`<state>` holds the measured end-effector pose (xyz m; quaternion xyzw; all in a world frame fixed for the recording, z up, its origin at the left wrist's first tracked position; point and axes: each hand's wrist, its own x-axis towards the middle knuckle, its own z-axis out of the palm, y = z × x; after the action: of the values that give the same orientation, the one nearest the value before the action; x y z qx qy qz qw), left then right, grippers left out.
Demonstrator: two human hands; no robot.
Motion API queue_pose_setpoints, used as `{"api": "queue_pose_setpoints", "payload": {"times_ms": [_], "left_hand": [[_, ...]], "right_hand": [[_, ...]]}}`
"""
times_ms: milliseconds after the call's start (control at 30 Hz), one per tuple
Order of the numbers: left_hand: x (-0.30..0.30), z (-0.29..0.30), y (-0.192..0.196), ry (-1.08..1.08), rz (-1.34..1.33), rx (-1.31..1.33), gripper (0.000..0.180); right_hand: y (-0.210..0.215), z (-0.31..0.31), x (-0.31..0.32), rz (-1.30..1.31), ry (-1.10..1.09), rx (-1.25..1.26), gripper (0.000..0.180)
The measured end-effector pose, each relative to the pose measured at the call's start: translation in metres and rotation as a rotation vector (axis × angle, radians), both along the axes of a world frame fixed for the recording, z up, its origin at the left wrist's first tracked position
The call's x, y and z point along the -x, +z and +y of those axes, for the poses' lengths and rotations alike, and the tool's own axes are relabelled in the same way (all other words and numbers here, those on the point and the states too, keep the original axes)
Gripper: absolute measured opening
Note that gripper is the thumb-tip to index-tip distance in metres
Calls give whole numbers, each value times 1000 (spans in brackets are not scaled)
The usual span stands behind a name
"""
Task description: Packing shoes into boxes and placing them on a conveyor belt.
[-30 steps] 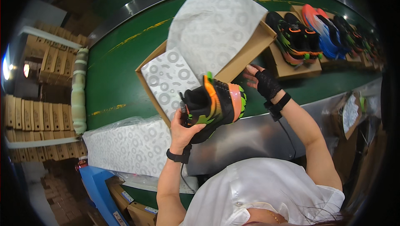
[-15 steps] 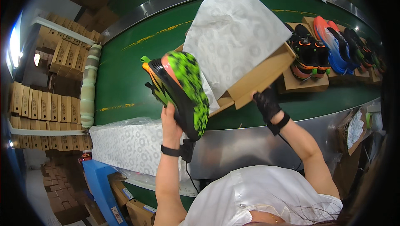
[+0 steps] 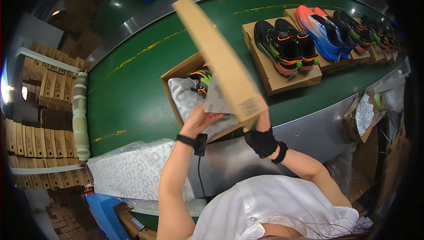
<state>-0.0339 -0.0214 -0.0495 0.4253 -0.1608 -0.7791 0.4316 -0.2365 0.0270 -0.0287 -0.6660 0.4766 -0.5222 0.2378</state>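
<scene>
An open cardboard shoebox (image 3: 171,103) sits on the green belt, lined with patterned tissue paper (image 3: 182,93). Inside it a black, green and orange sneaker (image 3: 202,81) shows in part; the rest hides behind the raised box lid (image 3: 216,54). My right hand (image 3: 261,137), in a black fingerless glove, grips the lid's near end, and the lid stands tilted over the box's right side. My left hand (image 3: 201,120) is at the box's near side, fingers stretched out over the tissue, holding nothing I can see.
Pairs of sneakers (image 3: 287,45) stand on closed shoeboxes along the belt (image 3: 132,89) to the right. A stack of patterned tissue sheets (image 3: 132,169) lies at the near left, by the metal edge (image 3: 300,134). Shelved shoeboxes (image 3: 39,142) fill the far left.
The sneaker that my left hand held up is now out of that hand, and one shows in the box. The upright tissue has folded down. My right hand has raised the lid over the box.
</scene>
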Motion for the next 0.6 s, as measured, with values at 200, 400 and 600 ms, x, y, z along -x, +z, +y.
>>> {"api": "queue_pose_setpoints", "payload": {"times_ms": [200, 400, 600], "left_hand": [[-73, 44, -14, 829, -383, 100, 47], [-54, 63, -57, 392, -966, 256, 49], [-63, 60, -81, 279, -1079, 221, 45]], "right_hand": [[-54, -21, -17, 691, 116, 263, 56], [-61, -10, -19, 863, 197, 292, 53], [-67, -9, -13, 861, 263, 326, 44]]}}
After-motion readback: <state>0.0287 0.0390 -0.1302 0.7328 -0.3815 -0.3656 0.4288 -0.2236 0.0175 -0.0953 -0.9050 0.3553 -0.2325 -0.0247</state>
